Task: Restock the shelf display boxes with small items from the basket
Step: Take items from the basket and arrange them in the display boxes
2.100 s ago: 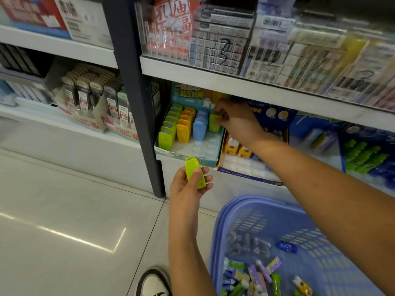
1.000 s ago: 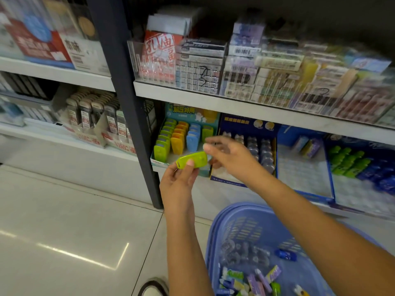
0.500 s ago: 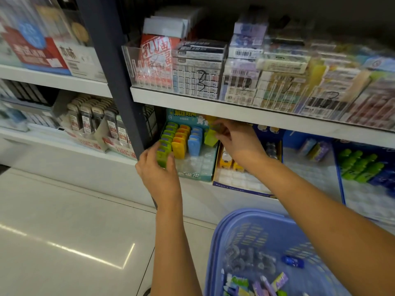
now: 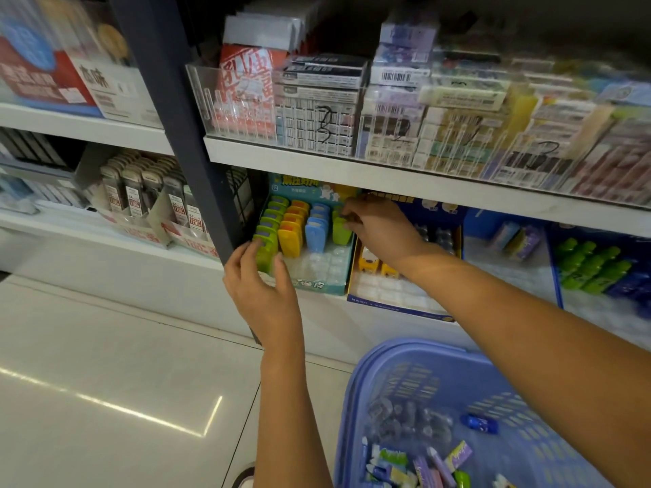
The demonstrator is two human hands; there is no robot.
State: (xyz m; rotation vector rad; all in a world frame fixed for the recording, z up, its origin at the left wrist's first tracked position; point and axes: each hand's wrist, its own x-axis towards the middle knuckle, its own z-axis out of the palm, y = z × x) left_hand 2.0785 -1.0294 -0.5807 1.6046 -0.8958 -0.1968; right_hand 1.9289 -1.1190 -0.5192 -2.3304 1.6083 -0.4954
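Observation:
A teal display box [image 4: 318, 285] on the lower shelf holds rows of small green, orange and blue cases. My left hand [image 4: 262, 294] grips the front green case [image 4: 265, 253] of the left row, thumb on one side and fingers on the other. My right hand [image 4: 382, 228] reaches under the shelf above and pinches a green case [image 4: 340, 231] standing in the box's right row. Below my right arm is the purple basket [image 4: 398, 350], with several small loose items [image 4: 419, 463] on its bottom.
A dark shelf post [image 4: 183, 135] stands just left of the box. A blue display box [image 4: 394, 297] with yellow items sits to its right. The white shelf board [image 4: 387, 174] overhangs my right hand. Pale tiled floor [image 4: 105, 364] lies to the left.
A second ago both hands held one green case in front of the shelf. My right hand has carried it into the box's right row; my left hand has moved to the front green case.

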